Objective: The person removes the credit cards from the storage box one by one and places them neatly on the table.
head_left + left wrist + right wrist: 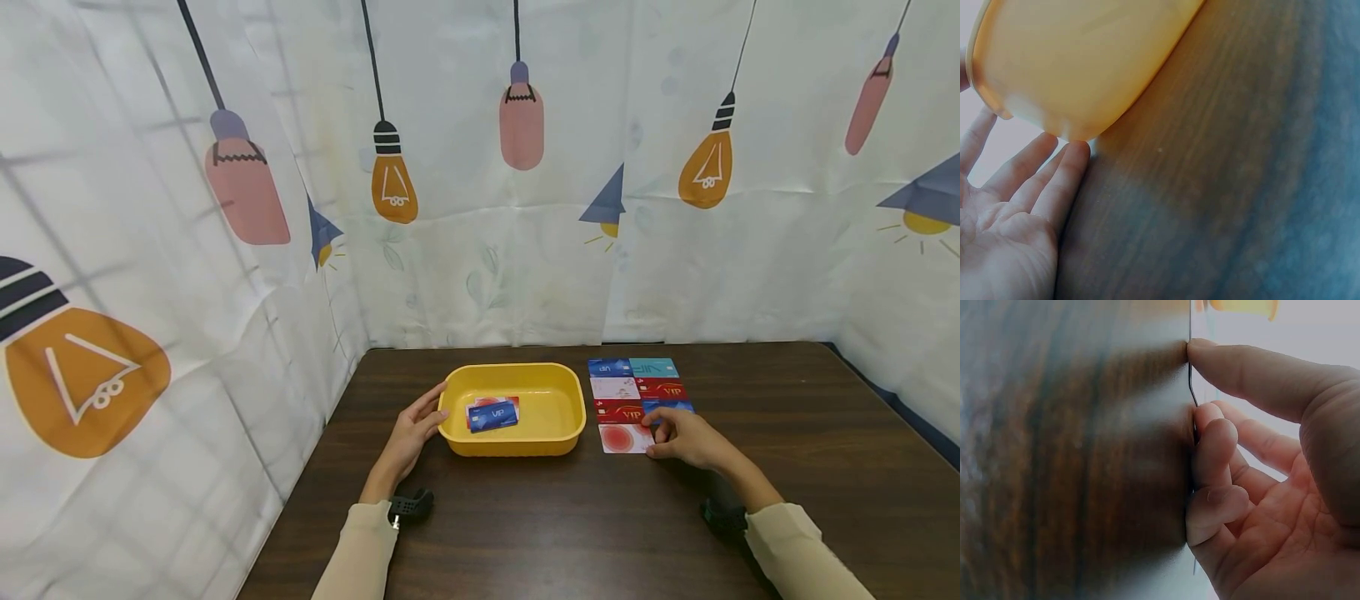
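At 3 o'clock from a glossy yellow plastic basin with rounded corners (551, 421), on a dark brown wood-grain table (525, 525): 7 cards visible in a tight 2-column block. Column towards 9 o'clock, from the 12 o'clock end down: a blue rectangular VIP card (607, 367), a white rectangular card with small red figures (613, 388), a red rectangular VIP card (617, 411), a white rectangular card with a pink disc (618, 439). Column towards 3 o'clock, 3 showing: a teal rectangular card (652, 367), another red rectangular card (660, 389), a blue rectangular card partly hidden by fingers (681, 406).

On the basin's floor, towards 9 o'clock: at least 2 more, a loose blue VIP card (493, 417) overlapping a red-and-white card (513, 399).

Left hand (409, 429) at the basin's 9 o'clock end, gripping the rim. Right hand (684, 438) at the block's 5 o'clock corner, fingers bent, fingertips low beside the pink-disc card; cannot tell whether pinching a card or merely pressing.

Judged by count, handling well along: 3 full rows in order. Apparently left: the 5 o'clock place, hidden under the hand, and the basin's 2 or more. Direction of transfer: not tellable.
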### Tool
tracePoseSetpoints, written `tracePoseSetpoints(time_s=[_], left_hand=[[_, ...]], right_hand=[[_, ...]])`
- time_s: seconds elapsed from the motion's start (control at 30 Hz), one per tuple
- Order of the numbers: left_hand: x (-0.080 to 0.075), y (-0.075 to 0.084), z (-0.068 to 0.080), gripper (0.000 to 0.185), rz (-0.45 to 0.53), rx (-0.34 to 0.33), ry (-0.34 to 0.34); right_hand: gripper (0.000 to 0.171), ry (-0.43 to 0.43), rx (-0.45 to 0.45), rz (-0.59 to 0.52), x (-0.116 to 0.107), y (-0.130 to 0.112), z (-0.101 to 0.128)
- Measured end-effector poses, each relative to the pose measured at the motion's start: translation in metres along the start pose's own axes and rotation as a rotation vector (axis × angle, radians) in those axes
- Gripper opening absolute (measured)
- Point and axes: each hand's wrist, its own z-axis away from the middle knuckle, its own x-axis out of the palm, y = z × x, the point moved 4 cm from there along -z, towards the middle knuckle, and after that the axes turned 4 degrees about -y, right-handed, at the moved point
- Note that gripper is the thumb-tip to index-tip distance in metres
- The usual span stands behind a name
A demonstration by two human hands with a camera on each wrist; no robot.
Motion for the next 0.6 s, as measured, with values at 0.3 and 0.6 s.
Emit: tracePoseSetpoints(time_s=[0.3,0.6], left_hand=[[0.0,0.001,0.002,0.057,0.005,-0.009,-0.013],[0.0,0.002,0.001,0.055,0.009,-0.008,-0.016]], right_hand=[[0.044,0.007,-0.011,-0.024,-0.002,-0.001,0.001],[0.038,0.103,-0.059,-0.08,-0.001,-0.03,0.0]])
